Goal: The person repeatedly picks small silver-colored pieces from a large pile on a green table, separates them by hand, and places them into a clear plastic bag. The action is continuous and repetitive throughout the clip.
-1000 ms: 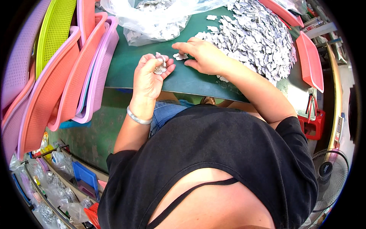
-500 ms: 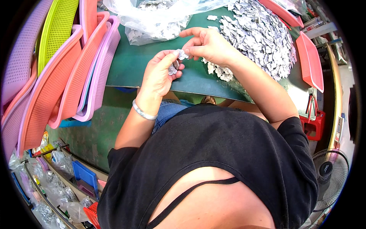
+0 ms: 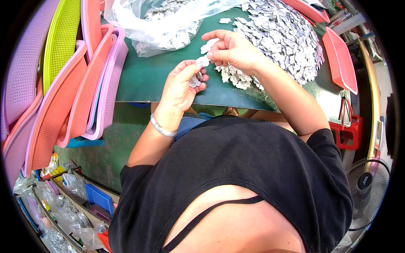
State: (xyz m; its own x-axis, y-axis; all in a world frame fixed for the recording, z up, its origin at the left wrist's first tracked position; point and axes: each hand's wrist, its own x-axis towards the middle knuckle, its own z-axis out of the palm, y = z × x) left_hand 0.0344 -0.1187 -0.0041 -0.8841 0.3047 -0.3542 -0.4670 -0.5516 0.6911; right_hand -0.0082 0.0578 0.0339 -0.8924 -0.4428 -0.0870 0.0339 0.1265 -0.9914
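My left hand (image 3: 180, 86) is closed around several small flat silvery metal pieces (image 3: 195, 81), stacked partly inside its curled fingers. One pale metal piece (image 3: 203, 62) sticks up from between its thumb and forefinger. At that piece's upper edge, my right hand (image 3: 234, 50) pinches with thumb and bent fingers, its forefinger stretched out above. Another light piece (image 3: 208, 46) shows between the right forefinger and thumb; I cannot tell if it is held or lies behind. Beyond the right hand spreads a large heap of the same metal pieces (image 3: 280, 42), with a smaller cluster (image 3: 236, 78) under the wrist.
A clear plastic bag (image 3: 156, 44) of metal pieces stands on the green table (image 3: 141, 84). Coral and purple perforated baskets (image 3: 90, 84) are stacked at the left. A pink tray (image 3: 339, 61) lies right of the heap; a red stool (image 3: 348, 133) and a fan (image 3: 366, 189) stand below it.
The view has shifted, so the table and heap sit slightly further left. Both hands stay together, and the piece between them is tilted differently. A light piece has come into sight by the right fingers.
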